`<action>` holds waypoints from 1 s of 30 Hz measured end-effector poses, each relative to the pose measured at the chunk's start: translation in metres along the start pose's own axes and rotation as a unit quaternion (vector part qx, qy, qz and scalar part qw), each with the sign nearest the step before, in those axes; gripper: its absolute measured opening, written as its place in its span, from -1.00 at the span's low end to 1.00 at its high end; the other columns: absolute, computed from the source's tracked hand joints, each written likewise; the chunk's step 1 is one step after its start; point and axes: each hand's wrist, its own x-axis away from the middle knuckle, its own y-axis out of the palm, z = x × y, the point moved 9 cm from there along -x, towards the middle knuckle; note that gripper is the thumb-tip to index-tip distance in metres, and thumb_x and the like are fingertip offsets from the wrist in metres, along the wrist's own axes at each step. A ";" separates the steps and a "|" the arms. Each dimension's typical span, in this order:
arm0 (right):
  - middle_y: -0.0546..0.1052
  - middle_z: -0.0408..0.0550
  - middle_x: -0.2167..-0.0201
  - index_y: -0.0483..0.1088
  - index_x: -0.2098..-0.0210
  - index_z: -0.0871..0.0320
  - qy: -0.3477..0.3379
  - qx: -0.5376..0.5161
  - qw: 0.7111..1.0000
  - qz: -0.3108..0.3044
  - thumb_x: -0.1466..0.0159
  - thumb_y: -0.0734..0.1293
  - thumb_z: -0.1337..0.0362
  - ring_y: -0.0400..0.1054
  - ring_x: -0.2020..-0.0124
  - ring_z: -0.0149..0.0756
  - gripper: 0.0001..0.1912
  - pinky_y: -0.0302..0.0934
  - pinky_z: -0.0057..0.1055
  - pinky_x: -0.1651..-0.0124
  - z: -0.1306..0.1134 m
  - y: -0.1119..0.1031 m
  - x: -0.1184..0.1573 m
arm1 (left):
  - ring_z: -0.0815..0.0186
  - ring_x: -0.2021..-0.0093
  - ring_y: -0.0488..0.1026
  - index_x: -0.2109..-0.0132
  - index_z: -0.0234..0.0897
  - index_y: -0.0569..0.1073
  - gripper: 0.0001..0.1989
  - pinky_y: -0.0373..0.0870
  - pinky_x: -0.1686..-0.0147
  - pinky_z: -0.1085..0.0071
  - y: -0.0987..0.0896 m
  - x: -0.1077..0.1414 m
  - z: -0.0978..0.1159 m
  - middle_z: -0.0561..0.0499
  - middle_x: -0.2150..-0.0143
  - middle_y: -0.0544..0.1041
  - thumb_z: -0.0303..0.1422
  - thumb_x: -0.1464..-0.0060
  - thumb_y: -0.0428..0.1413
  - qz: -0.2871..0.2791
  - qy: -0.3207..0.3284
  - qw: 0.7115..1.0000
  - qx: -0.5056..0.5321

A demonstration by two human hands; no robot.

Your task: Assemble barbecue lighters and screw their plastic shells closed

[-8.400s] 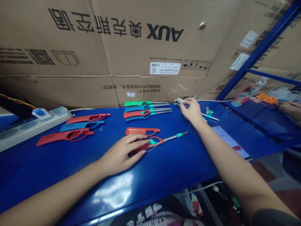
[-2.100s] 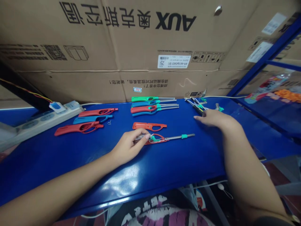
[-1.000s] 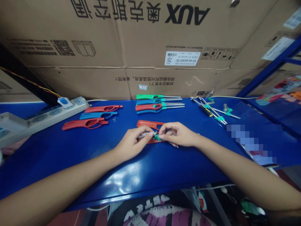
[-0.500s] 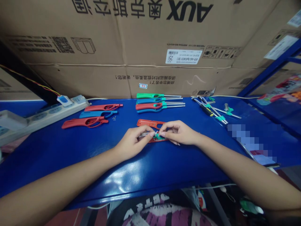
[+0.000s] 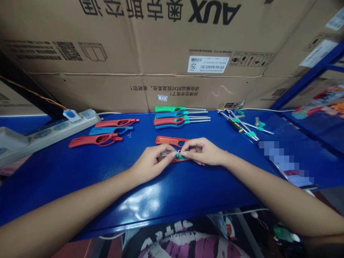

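Observation:
My left hand [image 5: 152, 163] is closed around a greyish, shiny lighter inner part [image 5: 162, 154], mostly covered by the fingers. My right hand [image 5: 205, 152] pinches at its green piece [image 5: 179, 155], where a thin pale wire shows; the fingertips of both hands almost meet there. Just beyond the hands lies an orange-red lighter casing half [image 5: 166, 140], with its inside showing. Beneath the fingers, part of another red casing piece [image 5: 185, 160] is visible, largely hidden by my right hand.
Assembled gas lighters [image 5: 169, 122] with metal tubes lie at the back. Red and blue casings [image 5: 94, 140] and small screws [image 5: 129, 135] are at left, by a power strip [image 5: 60, 127]. Metal tubes with green parts and a black-yellow screwdriver [image 5: 235, 124] lie right, near a pixelated phone-like object [image 5: 291, 168].
Both hands stay at almost the same spot, with small finger movements at the green piece. The whole view has shifted slightly.

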 end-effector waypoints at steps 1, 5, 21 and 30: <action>0.36 -0.29 0.62 0.46 0.24 0.23 -0.001 0.001 1.000 0.000 -0.27 0.42 0.02 0.18 0.72 -0.56 -0.65 0.06 -0.59 0.69 0.000 0.000 0.000 | 0.37 0.39 0.51 0.16 -0.31 0.52 -0.73 0.38 0.39 0.52 0.000 0.000 -0.001 0.01 0.29 0.61 -0.20 -0.31 0.05 -0.001 -0.003 1.000 -0.004; 0.35 -0.29 0.62 0.45 0.24 0.24 -0.004 -0.001 1.000 -0.004 -0.28 0.42 0.04 0.17 0.72 -0.57 -0.66 0.06 -0.60 0.69 -0.001 0.000 0.000 | 0.38 0.43 0.46 0.16 -0.32 0.51 -0.71 0.33 0.44 0.53 0.002 -0.001 -0.003 0.02 0.33 0.58 -0.19 -0.31 0.03 -0.006 -0.014 1.000 -0.017; 0.36 -0.27 0.59 0.46 0.23 0.23 -0.008 0.015 1.000 0.005 -0.28 0.40 0.00 0.18 0.72 -0.56 -0.63 0.07 -0.57 0.69 -0.001 0.000 0.001 | 0.35 0.37 0.51 0.14 -0.31 0.51 -0.72 0.40 0.37 0.50 0.005 -0.001 -0.004 0.00 0.28 0.60 -0.19 -0.33 0.03 -0.023 -0.011 1.000 0.001; 0.41 -0.21 0.51 0.48 0.28 0.26 -0.024 0.031 0.999 0.022 -0.27 0.41 0.04 0.17 0.67 -0.60 -0.65 0.05 -0.58 0.65 -0.007 0.001 0.000 | 0.35 0.36 0.51 0.13 -0.30 0.53 -0.71 0.38 0.35 0.50 0.007 0.000 -0.005 0.00 0.27 0.61 -0.20 -0.34 0.02 -0.028 -0.001 0.999 -0.035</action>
